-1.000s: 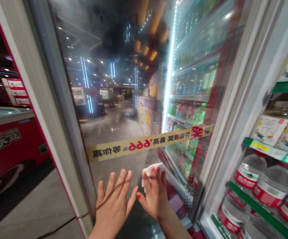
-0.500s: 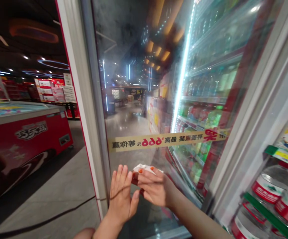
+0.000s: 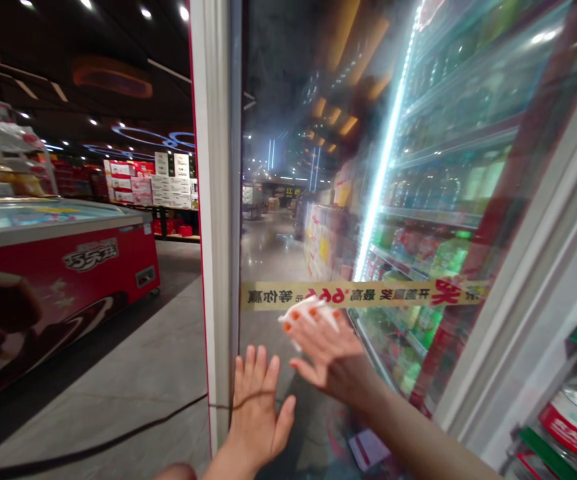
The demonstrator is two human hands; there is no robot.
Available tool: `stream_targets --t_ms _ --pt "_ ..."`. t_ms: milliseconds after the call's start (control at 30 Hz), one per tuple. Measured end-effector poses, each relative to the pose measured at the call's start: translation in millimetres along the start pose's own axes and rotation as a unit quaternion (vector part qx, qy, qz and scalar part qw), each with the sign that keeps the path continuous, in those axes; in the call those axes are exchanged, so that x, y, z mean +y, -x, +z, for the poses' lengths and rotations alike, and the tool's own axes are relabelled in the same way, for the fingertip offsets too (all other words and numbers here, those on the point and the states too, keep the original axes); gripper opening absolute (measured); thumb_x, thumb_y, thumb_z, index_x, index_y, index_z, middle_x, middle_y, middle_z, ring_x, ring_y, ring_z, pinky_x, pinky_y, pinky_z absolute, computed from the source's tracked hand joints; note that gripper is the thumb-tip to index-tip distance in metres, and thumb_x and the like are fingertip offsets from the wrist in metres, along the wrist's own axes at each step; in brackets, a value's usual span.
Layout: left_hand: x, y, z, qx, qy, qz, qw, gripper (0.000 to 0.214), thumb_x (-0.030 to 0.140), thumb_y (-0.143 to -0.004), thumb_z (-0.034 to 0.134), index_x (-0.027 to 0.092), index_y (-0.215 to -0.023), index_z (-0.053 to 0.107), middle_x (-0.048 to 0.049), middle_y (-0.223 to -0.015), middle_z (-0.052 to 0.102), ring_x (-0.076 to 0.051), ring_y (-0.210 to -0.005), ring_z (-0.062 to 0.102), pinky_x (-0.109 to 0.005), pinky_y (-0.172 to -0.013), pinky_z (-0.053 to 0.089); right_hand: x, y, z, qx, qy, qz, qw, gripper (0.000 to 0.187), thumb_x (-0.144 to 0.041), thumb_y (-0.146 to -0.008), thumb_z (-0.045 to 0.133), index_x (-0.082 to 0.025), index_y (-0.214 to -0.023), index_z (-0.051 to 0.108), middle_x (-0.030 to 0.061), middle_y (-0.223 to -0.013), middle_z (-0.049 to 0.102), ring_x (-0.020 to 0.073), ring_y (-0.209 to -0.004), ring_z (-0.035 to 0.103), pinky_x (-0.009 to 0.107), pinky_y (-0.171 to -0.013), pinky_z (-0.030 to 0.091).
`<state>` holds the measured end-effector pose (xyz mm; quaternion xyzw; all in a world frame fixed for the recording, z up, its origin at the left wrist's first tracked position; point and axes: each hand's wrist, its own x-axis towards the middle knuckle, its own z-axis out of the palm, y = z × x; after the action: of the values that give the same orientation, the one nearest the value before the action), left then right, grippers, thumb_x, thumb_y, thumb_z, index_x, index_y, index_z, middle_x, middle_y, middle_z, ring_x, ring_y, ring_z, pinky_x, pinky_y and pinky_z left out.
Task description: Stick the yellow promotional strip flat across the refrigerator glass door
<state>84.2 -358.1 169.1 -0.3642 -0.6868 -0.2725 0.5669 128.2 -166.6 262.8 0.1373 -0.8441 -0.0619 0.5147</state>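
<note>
My right hand (image 3: 331,357) lies nearly flat over a white tissue (image 3: 313,310), its fingers stretched and holding the tissue against the glass door (image 3: 273,250). The tissue overlaps the lower edge of a yellow printed strip (image 3: 368,295), whose writing appears mirrored. My left hand (image 3: 260,403) is open, palm towards the glass, fingers up and thumb out, close to the pale door frame (image 3: 217,220). Whether its palm touches the glass is hidden. No object shows in it.
Bottles on lit shelves (image 3: 448,253) appear in the glass at the right. Large clear bottles with red labels (image 3: 576,417) stand at the lower right. A red ice-cream freezer (image 3: 83,293) is on the left. A dark cable (image 3: 133,433) crosses the floor, and stacked boxes (image 3: 173,183) stand behind.
My right hand has moved up and away from my left, its fingers flattening over the tissue. My left hand stays open with its palm to the glass. The view has shifted left.
</note>
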Motion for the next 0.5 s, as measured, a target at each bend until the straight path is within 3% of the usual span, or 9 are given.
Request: stream_targets --t_ms 33,100,167,233,333,367,400,500 --pt "3 -4 1.5 0.000 -0.013 -0.005 1.000 0.085 0.021 -0.099 0.055 0.017 -0.175 0.016 -0.0078 -0.185 0.009 -0.025 -0.172 0.009 -0.045 -0.141 0.006 17 -10 -9 0.026 0.038 0.009 0.999 0.061 -0.057 -0.108 0.044 -0.031 -0.163 0.049 0.0041 -0.168 0.053 0.0291 -0.156 0.049 0.056 -0.128 0.041" --pt "8 -12 4.8 0.010 -0.021 -0.020 1.000 0.088 0.018 -0.097 0.060 0.017 -0.174 0.018 -0.0084 -0.184 0.012 -0.025 -0.172 0.010 -0.046 -0.141 0.006 38 -35 -24 0.088 0.116 0.093 0.985 0.072 -0.050 -0.111 0.038 -0.017 -0.174 0.023 0.0148 -0.179 0.029 0.0364 -0.168 0.025 0.069 -0.131 0.028" --pt "11 -16 8.4 0.027 -0.006 -0.032 0.999 0.088 0.016 -0.097 0.061 0.018 -0.174 0.020 -0.0080 -0.183 0.015 -0.025 -0.172 0.012 -0.046 -0.141 0.008 36 -49 -26 0.127 0.157 0.140 0.969 0.077 -0.047 -0.111 0.033 -0.009 -0.174 0.009 0.0197 -0.182 0.018 0.0379 -0.170 0.014 0.072 -0.132 0.024" --pt "11 -15 11.9 0.039 0.013 -0.038 0.998 0.086 0.017 -0.098 0.063 0.021 -0.173 0.023 -0.0051 -0.182 0.019 -0.024 -0.171 0.014 -0.046 -0.141 0.009 18 -40 -15 0.120 0.169 0.069 0.976 0.076 -0.045 -0.109 0.037 -0.011 -0.174 0.016 0.0163 -0.180 0.028 0.0347 -0.169 0.020 0.066 -0.134 0.024" --pt "7 -9 17.1 0.043 0.021 -0.036 0.998 0.080 0.027 -0.099 0.066 0.025 -0.171 0.032 -0.0014 -0.180 0.026 -0.022 -0.171 0.019 -0.044 -0.142 0.007 -1 14 8 0.066 0.130 -0.136 0.980 0.064 -0.046 -0.105 0.050 -0.026 -0.166 0.045 0.0028 -0.169 0.051 0.0262 -0.163 0.036 0.052 -0.137 0.026" --pt "5 -6 18.8 0.044 0.020 -0.033 0.998 0.079 0.030 -0.099 0.067 0.026 -0.170 0.034 -0.0007 -0.179 0.028 -0.021 -0.170 0.020 -0.043 -0.142 0.007 2 35 12 0.057 0.117 -0.155 0.979 0.062 -0.046 -0.104 0.054 -0.028 -0.163 0.049 0.0015 -0.165 0.056 0.0247 -0.160 0.040 0.049 -0.137 0.028" --pt "3 -5 20.4 0.045 0.019 -0.029 0.998 0.078 0.032 -0.099 0.067 0.027 -0.170 0.036 -0.0002 -0.178 0.030 -0.021 -0.170 0.022 -0.042 -0.142 0.007 10 53 13 0.061 0.103 -0.129 0.984 0.061 -0.046 -0.103 0.055 -0.029 -0.162 0.051 0.0017 -0.163 0.058 0.0246 -0.158 0.044 0.049 -0.135 0.031" --pt "1 -3 24.7 0.049 0.009 -0.024 0.998 0.079 0.033 -0.097 0.068 0.027 -0.170 0.036 0.0003 -0.177 0.032 -0.020 -0.170 0.023 -0.042 -0.142 0.008 54 78 4 0.111 0.067 0.113 0.985 0.061 -0.045 -0.107 0.042 -0.025 -0.164 0.048 0.0121 -0.163 0.056 0.0345 -0.156 0.047 0.065 -0.129 0.038"
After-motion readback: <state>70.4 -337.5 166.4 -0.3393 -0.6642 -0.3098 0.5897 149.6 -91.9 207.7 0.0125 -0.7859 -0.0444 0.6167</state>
